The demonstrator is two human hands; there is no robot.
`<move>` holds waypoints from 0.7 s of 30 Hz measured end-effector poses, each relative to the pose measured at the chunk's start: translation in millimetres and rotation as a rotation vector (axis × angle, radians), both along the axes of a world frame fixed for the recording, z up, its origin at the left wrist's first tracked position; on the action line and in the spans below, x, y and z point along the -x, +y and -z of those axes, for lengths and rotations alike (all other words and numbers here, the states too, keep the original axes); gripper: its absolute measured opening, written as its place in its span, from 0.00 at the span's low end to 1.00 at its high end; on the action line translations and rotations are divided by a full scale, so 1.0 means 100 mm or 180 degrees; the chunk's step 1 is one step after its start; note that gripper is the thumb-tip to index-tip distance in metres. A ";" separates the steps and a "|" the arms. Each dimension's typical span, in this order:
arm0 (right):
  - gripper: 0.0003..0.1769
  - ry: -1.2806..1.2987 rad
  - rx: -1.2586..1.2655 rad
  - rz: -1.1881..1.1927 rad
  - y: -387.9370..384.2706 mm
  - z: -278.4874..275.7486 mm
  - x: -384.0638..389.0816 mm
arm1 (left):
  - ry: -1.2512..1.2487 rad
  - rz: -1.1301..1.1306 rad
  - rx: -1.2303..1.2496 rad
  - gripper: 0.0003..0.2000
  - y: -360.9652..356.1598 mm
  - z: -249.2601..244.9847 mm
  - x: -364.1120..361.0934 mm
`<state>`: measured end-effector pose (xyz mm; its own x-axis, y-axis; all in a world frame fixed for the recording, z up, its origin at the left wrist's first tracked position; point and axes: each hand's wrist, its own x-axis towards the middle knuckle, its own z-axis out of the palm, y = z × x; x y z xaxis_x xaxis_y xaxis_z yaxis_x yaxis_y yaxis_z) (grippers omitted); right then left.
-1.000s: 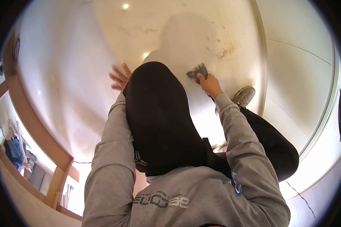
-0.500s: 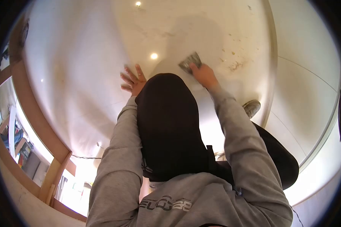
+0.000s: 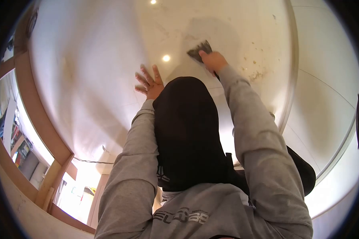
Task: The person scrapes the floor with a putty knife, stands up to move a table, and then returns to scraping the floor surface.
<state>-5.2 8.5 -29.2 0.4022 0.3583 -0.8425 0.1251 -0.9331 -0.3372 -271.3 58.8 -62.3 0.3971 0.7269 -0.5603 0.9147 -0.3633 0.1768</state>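
Note:
My right hand (image 3: 214,61) grips a putty knife (image 3: 198,51) with a wide, dark, smeared blade. The blade lies against the glossy pale floor (image 3: 107,55), ahead and a little right of my bent knee. Fingers spread, my left hand (image 3: 149,83) rests on the same floor just left of the knee, holding nothing. Brown crusty spots (image 3: 256,74) mark the floor to the right of my right hand.
My black-trousered knee (image 3: 186,131) stands up between my arms. At the left is a brown wooden frame (image 3: 42,107) with cluttered things behind it. A thin cable (image 3: 92,161) runs along the floor near it. A raised curved edge (image 3: 294,59) borders the right side.
My right hand has moved the putty knife slightly forward, away from me. The whole view has shifted a little, so my left hand appears further right; its fingers stay spread.

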 end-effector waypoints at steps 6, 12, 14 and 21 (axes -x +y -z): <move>0.37 -0.0208 -0.0296 -0.0029 -0.34 -0.08 -0.03 | 0.0389 0.0504 -0.1582 0.45 -0.09 0.51 0.09; 0.32 -0.1044 -0.0181 0.1149 -2.66 -0.09 -0.02 | 0.0204 0.0116 -0.0632 0.50 -0.08 0.22 -0.01; 0.32 -0.1115 -0.0078 0.0915 -2.95 0.07 -0.22 | 0.0256 0.0107 -0.0616 0.51 -0.07 0.27 0.00; 0.44 -0.0417 -0.0103 0.0040 -1.16 0.01 -0.63 | 0.0491 0.0418 -0.1275 0.50 -0.12 0.52 0.13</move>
